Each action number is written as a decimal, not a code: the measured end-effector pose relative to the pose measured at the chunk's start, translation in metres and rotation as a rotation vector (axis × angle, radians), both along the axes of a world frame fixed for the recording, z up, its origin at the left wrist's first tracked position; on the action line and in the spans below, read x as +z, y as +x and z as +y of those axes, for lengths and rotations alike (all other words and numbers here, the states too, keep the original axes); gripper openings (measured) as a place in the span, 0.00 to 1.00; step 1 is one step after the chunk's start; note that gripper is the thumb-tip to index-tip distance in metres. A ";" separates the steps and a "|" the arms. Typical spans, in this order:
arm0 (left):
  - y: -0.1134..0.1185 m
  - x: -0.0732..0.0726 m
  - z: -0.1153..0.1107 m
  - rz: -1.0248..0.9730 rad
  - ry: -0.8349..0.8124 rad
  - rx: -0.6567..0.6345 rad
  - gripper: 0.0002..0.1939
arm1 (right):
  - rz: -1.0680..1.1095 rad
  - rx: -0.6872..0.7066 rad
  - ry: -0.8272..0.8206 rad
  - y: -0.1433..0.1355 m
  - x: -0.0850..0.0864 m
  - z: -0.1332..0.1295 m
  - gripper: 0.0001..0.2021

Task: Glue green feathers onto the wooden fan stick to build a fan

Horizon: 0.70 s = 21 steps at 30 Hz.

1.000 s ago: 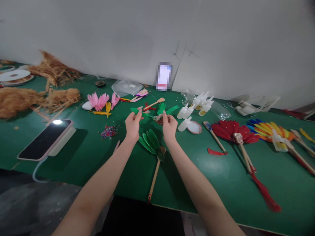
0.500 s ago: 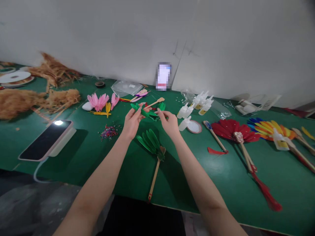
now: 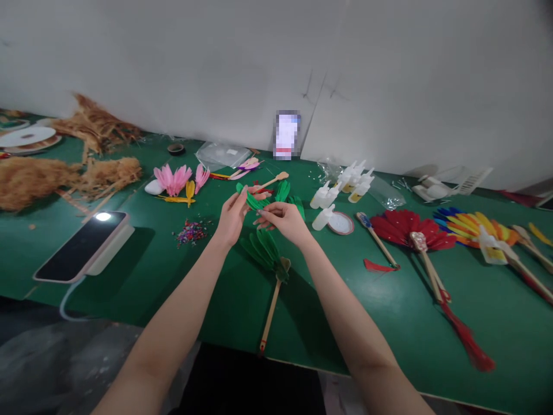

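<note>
Left hand (image 3: 232,218) is found closed in a pinch on green feathers (image 3: 258,202), held at twelve o'clock of the green feather fan (image 3: 280,271). By the right hand (image 3: 287,222), fingertips are drawn together at the feathers' four o'clock end; whether anything is gripped cannot be told. Vanes could be split by excess pressure; the fan could be disarranged by a lowered wrist; the nearest white bottle (image 3: 322,219), at three o'clock, could be knocked by an outward swing.

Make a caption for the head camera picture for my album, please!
Left hand holds a green feather, right hand close by, above a green feather fan.
</note>
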<state>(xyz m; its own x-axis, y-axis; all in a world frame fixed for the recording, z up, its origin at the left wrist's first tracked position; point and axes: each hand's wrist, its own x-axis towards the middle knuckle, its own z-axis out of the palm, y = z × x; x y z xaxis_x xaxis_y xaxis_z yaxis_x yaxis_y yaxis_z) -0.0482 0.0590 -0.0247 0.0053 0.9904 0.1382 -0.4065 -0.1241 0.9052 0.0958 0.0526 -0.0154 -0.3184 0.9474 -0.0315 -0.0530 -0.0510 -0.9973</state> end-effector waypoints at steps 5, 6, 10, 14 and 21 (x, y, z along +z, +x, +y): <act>-0.001 -0.001 0.002 -0.032 -0.009 -0.017 0.19 | -0.017 -0.030 0.015 0.000 0.000 -0.001 0.16; -0.001 -0.001 0.003 -0.036 -0.008 -0.020 0.19 | -0.021 -0.036 0.018 0.000 0.000 -0.001 0.16; -0.001 -0.006 0.005 0.048 0.008 0.040 0.20 | -0.041 -0.063 0.041 -0.001 0.000 0.000 0.15; 0.000 -0.010 0.005 0.186 0.007 0.133 0.20 | -0.081 -0.100 0.079 -0.001 -0.002 0.001 0.15; -0.006 -0.007 0.004 0.233 0.003 0.119 0.16 | -0.213 -0.140 0.240 0.004 -0.007 0.004 0.09</act>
